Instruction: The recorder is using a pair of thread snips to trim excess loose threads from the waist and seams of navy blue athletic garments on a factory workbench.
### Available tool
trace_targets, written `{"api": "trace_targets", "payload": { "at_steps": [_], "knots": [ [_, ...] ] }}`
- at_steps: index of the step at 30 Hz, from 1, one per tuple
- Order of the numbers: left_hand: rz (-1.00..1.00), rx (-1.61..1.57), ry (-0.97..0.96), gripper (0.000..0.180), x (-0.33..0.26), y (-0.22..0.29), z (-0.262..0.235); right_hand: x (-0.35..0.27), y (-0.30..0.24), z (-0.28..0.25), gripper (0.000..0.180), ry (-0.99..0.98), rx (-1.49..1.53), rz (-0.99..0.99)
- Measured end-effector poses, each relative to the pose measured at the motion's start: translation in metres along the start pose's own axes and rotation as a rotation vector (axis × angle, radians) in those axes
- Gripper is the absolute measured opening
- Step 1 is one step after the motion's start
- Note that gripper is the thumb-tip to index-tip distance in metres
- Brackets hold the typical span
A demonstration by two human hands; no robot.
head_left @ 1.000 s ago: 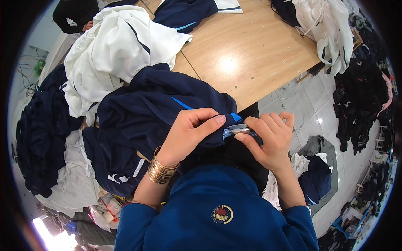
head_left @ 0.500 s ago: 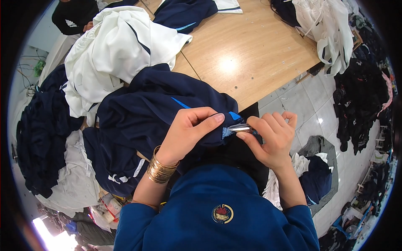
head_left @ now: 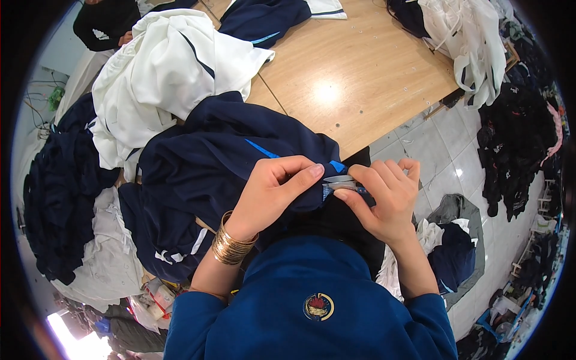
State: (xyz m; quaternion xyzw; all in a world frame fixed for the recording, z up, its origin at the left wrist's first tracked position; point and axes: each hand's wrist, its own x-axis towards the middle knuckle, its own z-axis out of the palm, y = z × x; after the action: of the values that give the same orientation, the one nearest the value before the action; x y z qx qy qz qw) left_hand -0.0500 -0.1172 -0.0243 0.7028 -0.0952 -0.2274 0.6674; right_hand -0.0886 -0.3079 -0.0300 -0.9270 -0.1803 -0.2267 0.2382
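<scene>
A navy garment (head_left: 222,141) with bright blue strips lies heaped over the table's near edge and hangs toward my lap. My left hand (head_left: 273,189), with gold bangles at its wrist, pinches the garment's edge between thumb and bent fingers. Small metal thread snips (head_left: 342,182) sit in my right hand (head_left: 387,198), gripped between thumb and forefinger. Their blades point left and stand slightly apart at a light blue stitched patch (head_left: 327,191) on the garment's edge, just below my left fingertips. The handle end is mostly hidden in my right palm.
The wooden table (head_left: 360,78) spreads ahead. A white garment pile (head_left: 162,66) lies left of the navy one, and more white garments (head_left: 468,42) hang off the far right. Dark clothes (head_left: 516,144) and a grey sack (head_left: 471,264) lie at right. A person (head_left: 108,24) stands far left.
The snips' blades have parted a little and tilted at the stitched edge. My right hand has shifted slightly left; my left hand keeps its pinch.
</scene>
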Motion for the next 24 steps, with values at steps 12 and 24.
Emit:
{"api": "trace_targets", "payload": {
  "at_steps": [12,24],
  "knots": [
    [0.001,-0.006,0.016,0.023,-0.0009,-0.003,-0.0009,-0.0017,0.0028,0.0011,0.021,0.06,0.024,0.089],
    [-0.008,-0.198,0.085,0.02,-0.0003,-0.0064,0.0003,-0.0062,-0.0029,0.0051,0.03,0.101,0.183,0.195]
  ]
}}
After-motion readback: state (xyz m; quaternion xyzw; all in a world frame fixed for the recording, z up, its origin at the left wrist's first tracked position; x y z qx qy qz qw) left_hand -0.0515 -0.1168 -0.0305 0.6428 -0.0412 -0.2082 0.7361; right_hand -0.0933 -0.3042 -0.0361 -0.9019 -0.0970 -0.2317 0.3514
